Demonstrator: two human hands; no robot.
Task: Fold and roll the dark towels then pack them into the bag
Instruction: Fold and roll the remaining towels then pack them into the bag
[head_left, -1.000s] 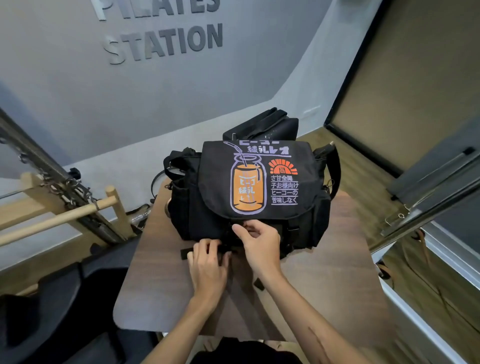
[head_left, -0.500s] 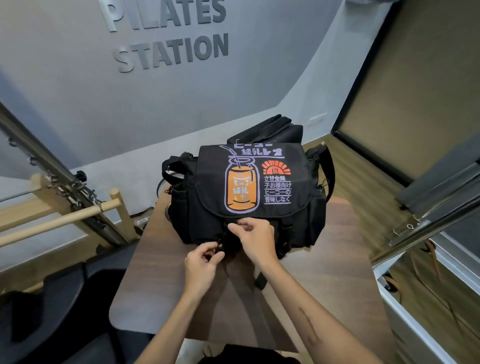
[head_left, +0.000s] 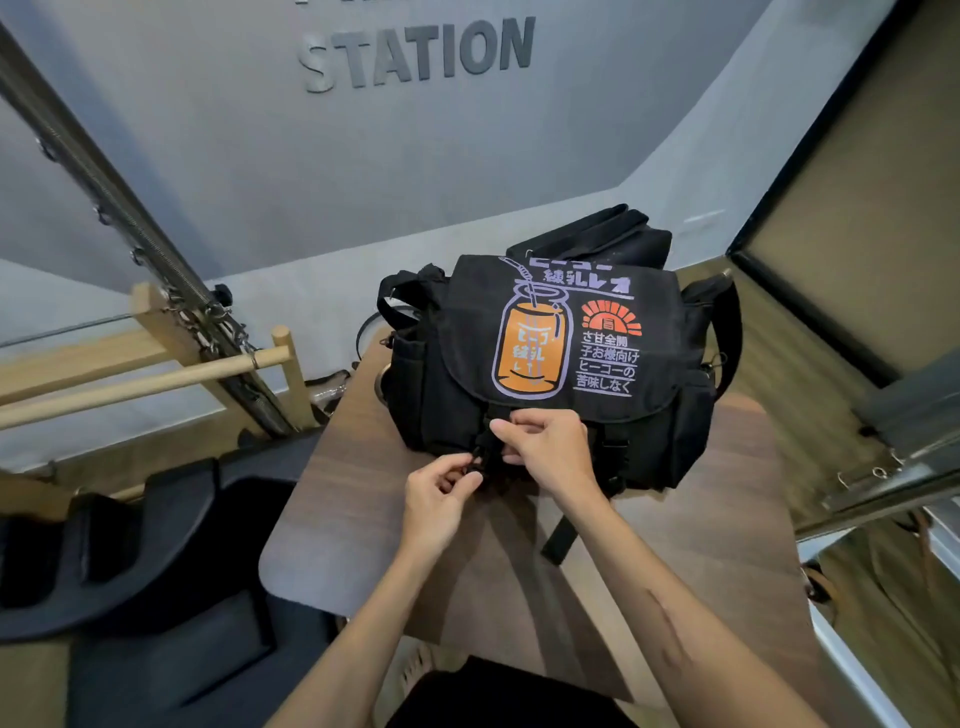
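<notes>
A black bag (head_left: 561, 374) is being shown sitting on a dark wooden table (head_left: 701, 519), its flap closed over the front. On the flap, an orange drink can with a straw is being displayed in pale purple outline, with an orange half-sun emblem to the right of the can. Lines of Japanese writing are being shown above and below that emblem; some characters can be read, such as "レオ" at the top and "ヒーコーの" lower down. On the grey wall behind the bag, raised grey letters spelling "STATION" (head_left: 415, 52) are being seen, with a cut-off line of letters above them that cannot be read.

At the lower front edge of the bag, just under the flap, a black buckle (head_left: 480, 457) is being pinched by both hands. The left hand (head_left: 441, 499) is being closed on the lower part of the buckle with fingertips and thumb. The right hand (head_left: 550, 447) is being closed on the strap and upper part just above it. No towels are being shown outside the bag. A second black bag (head_left: 597, 239) is being seen behind the printed one. A wooden bar (head_left: 140, 384) is being seen to the left of the bag.
</notes>
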